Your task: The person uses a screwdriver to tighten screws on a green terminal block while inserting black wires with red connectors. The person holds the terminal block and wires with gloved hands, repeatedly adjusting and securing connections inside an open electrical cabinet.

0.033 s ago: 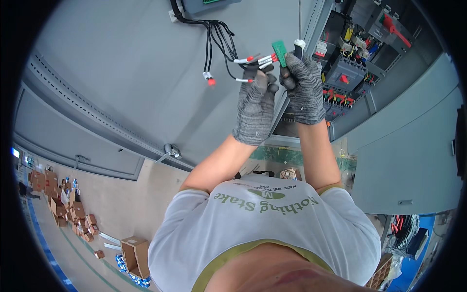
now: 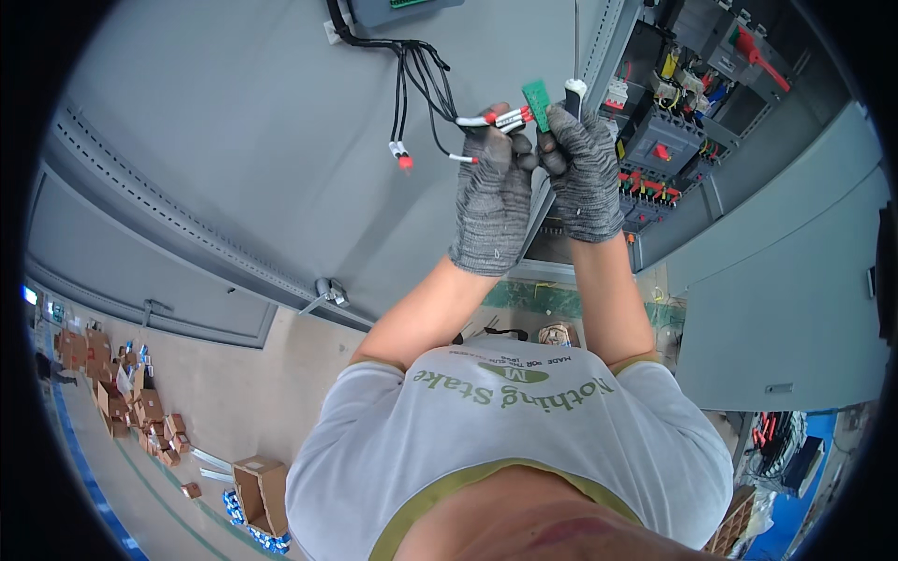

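Both of my hands wear grey knitted gloves. My left hand [image 2: 493, 201] is closed in a pinch on a black wire with a white sleeve [image 2: 472, 122] and a red tip, close beside the green terminal block [image 2: 536, 105]. Other white-sleeved wires [image 2: 510, 120] run into the block's left side. My right hand [image 2: 586, 173] grips the block between thumb and fingers. It also holds a screwdriver [image 2: 575, 92], its shaft pointing up. Another sleeved wire [image 2: 463, 159] with a red end touches the left glove. A wire pair [image 2: 400, 151] with red tips hangs free further left.
The black wire bundle [image 2: 379, 40] comes from a grey device [image 2: 398, 11] on the grey cabinet door [image 2: 253, 122]. At right, the open cabinet holds circuit breakers [image 2: 664, 140]. A grey panel [image 2: 776, 309] stands at far right. Cardboard boxes [image 2: 262, 491] lie on the floor at left.
The sleeved wire at my left fingertips has shifted slightly right and down, nearer the green block. My left fingers have changed position a little; my right hand has barely moved.
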Available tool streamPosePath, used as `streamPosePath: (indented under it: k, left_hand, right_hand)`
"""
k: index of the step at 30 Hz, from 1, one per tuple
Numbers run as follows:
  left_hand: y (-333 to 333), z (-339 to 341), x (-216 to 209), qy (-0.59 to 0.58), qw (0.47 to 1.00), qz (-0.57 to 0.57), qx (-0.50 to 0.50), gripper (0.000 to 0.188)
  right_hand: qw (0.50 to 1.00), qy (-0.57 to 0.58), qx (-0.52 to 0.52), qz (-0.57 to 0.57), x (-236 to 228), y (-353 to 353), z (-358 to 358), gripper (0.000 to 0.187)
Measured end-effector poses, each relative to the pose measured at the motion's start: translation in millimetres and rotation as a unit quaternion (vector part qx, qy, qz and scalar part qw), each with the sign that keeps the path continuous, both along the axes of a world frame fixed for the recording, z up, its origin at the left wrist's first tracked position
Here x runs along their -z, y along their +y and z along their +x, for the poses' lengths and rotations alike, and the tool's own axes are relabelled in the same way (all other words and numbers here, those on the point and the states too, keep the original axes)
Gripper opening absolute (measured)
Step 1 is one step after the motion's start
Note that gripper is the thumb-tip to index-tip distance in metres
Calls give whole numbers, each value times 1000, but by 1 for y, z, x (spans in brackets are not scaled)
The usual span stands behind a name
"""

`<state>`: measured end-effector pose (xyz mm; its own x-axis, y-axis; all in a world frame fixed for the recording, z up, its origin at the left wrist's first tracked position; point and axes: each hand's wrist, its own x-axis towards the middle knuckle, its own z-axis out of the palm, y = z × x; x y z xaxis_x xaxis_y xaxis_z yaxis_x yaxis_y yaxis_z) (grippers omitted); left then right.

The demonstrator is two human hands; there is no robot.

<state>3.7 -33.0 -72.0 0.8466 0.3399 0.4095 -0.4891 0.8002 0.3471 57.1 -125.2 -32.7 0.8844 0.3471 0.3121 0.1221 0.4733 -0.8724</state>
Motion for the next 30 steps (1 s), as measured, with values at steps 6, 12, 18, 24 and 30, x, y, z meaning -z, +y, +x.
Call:
streamPosePath:
  k: [6, 12, 18, 24, 30]
  left_hand:
    - [-1, 9, -4, -10, 998, -4, -61, 21]
    - [1, 5, -9, 46, 988, 45, -141, 17]
    - [4, 4, -7, 50, 994, 29, -92, 15]
    - [3, 4, -2, 58, 994, 26, -84, 16]
    - [4, -4, -5, 121, 988, -3, -92, 19]
  right_hand:
    - [1000, 8, 10, 20, 7, 2, -4, 18]
    - [1000, 18, 5, 5, 14, 4, -6, 17]
    - [999, 17, 39, 1, 15, 5, -9, 16]
    - [998, -1, 64, -28, 17, 4, -12, 15]
    - [997, -36, 59, -25, 22, 5, -10, 14]
